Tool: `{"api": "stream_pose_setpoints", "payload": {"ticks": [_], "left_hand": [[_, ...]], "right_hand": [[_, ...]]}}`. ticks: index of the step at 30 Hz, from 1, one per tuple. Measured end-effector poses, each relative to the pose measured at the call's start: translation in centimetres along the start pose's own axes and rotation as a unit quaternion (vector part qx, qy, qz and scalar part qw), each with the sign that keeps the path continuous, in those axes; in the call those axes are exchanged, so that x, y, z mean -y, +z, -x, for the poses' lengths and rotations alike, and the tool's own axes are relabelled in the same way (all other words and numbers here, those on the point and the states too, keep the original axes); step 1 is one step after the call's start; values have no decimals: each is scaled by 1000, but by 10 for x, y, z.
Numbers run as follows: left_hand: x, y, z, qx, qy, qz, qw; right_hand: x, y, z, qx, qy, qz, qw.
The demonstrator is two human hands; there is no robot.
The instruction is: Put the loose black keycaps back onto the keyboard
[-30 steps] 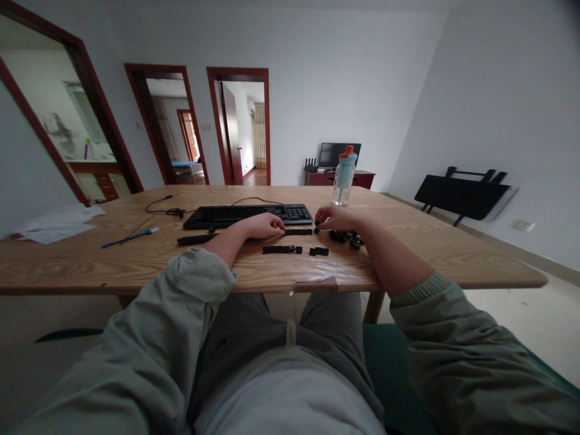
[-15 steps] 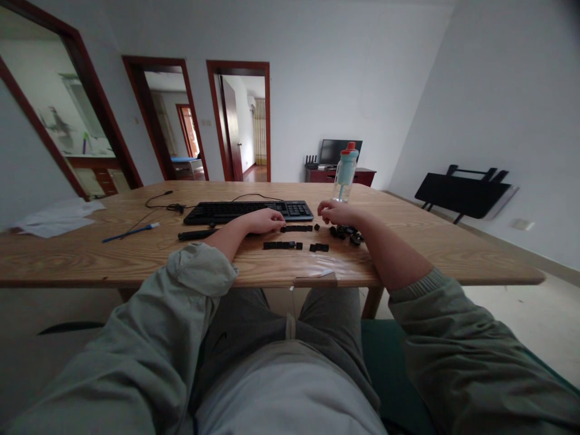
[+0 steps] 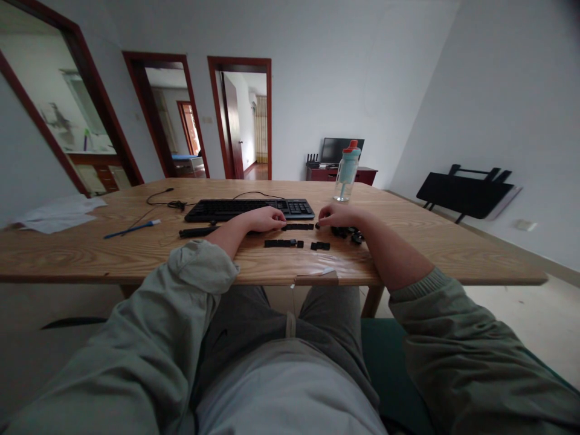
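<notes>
The fingers of the left hand [image 3: 265,219] lay curled down on the table [image 3: 408,241], their tips touching the left end of a short row of black keycaps [image 3: 298,227] just in front of the keyboard [image 3: 249,209]. Whether they pinched a cap or only rested on it, I could not tell from where I stood. The right hand [image 3: 338,215] sat just across from it, its fingers drawn close together near a single loose cap [image 3: 317,226] at the right end of that same row; they were too small and dark to show whether anything was gripped. A loose heap of black keycaps [image 3: 348,232] lay just beside the right hand, at the wrist. Nearer the person, two more short rows of caps [image 3: 283,243] and [image 3: 319,246] lay side by side, apart from both hands.

A long black bar [image 3: 198,231] lay left of the left forearm, in front of the keyboard. The keyboard's cable [image 3: 165,202] curled off to the left behind it, and a blue pen [image 3: 131,229] lay farther left, with white paper [image 3: 57,213] at the table's far left corner. A clear water bottle with an orange cap [image 3: 347,171] stood upright behind the right hand. Both sleeves were pale green, pushed up the forearms
</notes>
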State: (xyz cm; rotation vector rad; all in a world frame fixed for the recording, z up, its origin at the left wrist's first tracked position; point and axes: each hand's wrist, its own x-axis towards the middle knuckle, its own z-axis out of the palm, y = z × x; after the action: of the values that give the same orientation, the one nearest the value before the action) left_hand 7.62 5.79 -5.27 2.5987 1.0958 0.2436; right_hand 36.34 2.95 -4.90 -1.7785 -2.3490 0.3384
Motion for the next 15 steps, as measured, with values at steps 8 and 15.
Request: {"api": "stream_pose_setpoints", "payload": {"ticks": [8,15], "left_hand": [[1,0,-1,0,0,-4,1000],[1,0,-1,1,2,-9,1000]], "right_hand": [[-2,4,0,4,-17,-24,1000],[8,-2,2,-34,-22,-1,999]]}}
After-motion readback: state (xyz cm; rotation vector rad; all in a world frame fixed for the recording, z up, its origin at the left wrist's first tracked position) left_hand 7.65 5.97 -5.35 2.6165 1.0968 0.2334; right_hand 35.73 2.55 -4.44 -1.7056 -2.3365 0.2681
